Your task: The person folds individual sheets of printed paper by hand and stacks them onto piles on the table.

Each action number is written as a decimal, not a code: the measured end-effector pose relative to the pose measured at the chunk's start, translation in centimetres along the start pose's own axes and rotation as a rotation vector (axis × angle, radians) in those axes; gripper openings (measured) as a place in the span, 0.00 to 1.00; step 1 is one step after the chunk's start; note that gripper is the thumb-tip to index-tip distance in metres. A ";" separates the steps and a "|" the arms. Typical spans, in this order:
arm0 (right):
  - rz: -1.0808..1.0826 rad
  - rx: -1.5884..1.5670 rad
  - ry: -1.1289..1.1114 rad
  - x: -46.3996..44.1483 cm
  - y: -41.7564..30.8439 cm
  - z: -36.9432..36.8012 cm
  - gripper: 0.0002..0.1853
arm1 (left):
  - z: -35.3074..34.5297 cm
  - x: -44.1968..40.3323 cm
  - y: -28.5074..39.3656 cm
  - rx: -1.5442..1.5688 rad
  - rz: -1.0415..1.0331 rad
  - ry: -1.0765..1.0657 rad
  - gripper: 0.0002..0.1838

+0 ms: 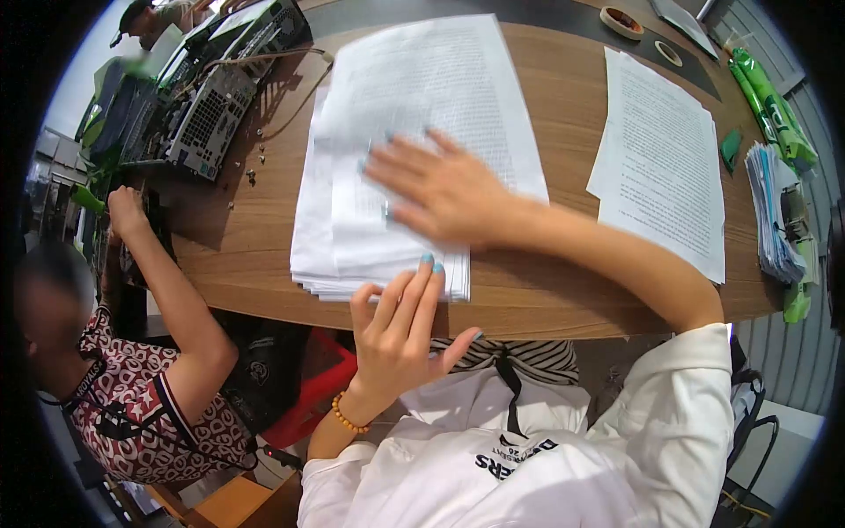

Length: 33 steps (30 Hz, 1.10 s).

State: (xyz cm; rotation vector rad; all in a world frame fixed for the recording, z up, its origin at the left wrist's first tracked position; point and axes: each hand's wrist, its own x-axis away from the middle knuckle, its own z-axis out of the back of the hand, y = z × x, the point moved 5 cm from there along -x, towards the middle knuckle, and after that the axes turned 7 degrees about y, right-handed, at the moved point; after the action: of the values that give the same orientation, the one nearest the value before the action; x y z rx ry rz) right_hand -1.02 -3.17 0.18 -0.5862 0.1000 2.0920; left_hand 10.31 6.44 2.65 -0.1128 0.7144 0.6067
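Observation:
A thick stack of printed paper (308, 238) lies on the wooden table in front of me. Its top sheet (431, 79) is skewed, reaching past the stack at the far right. Flat on this sheet, with fingers spread and slightly blurred, is my right hand (449, 189); nothing is gripped in it. My left hand (396, 330), with a beaded bracelet (348, 416) at the wrist, is at the stack's near edge. Its fingers are stretched out, the tips touching or just over the paper, and the thumb is apart.
Another pile of printed sheets (660, 167) lies to the right, beside standing bundled papers (775, 211). Tape rolls (621, 24) sit at the back. On the left are an opened computer case (216, 114), loose screws (253, 176) and a seated person (150, 387); another person is behind.

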 end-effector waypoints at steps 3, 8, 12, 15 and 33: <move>-0.086 0.137 0.073 -2.7 5.3 -1.0 0.27 | -0.1 -0.9 -0.4 0.088 0.077 -0.052 0.28; -0.303 0.307 0.048 -4.4 11.0 -0.8 0.28 | -0.4 -0.9 0.0 0.029 0.046 -0.041 0.28; -0.279 0.222 -0.098 -3.7 8.2 -0.3 0.31 | 0.0 -1.1 0.2 -0.007 0.022 -0.071 0.29; -0.099 0.149 -0.072 -0.8 3.0 -0.3 0.32 | 0.1 -0.8 0.4 -0.017 0.040 -0.114 0.30; -0.009 -0.015 -0.106 8.1 -0.2 10.7 0.29 | 1.3 -13.0 -10.4 0.233 0.087 -0.426 0.08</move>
State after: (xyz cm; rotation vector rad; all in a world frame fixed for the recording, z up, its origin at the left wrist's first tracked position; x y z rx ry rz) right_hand -8.50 6.35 6.03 -0.4828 0.0203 2.1122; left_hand 9.19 -8.00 10.92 0.2595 0.3724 0.6009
